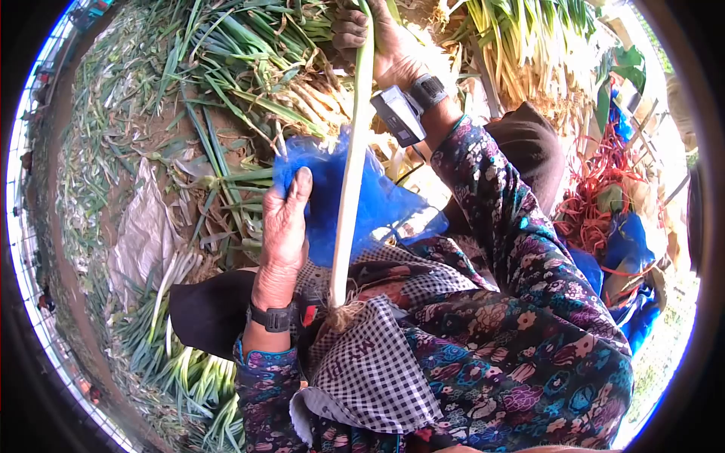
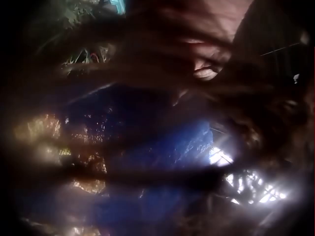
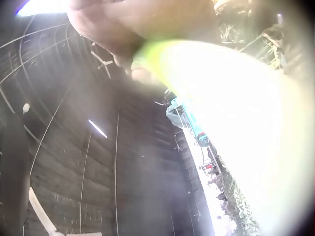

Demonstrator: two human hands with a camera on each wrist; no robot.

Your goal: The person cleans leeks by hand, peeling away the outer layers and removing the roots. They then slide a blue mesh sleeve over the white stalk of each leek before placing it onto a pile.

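Note:
In the head view my right hand [image 1: 381,45] grips a long green onion [image 1: 353,166] near its leafy upper end. The pale stalk runs down to a rooted end over the checked cloth on the lap. My left hand [image 1: 287,223] is left of the stalk, apart from it, thumb straight and most fingers hidden; it overlaps the edge of a blue plastic sheet [image 1: 325,211]. The left wrist view is dark, with blurred roots before the blue plastic. In the right wrist view the glaring onion stalk [image 3: 221,113] fills the right side below the hand.
Piled green onions [image 1: 249,53] lie ahead, with another upright bunch [image 1: 529,38] at upper right. Trimmed onions [image 1: 196,377] lie at lower left beside a whitish plastic sheet [image 1: 143,226]. Tangled red ties [image 1: 596,196] are at the right. Leaf scraps cover the ground.

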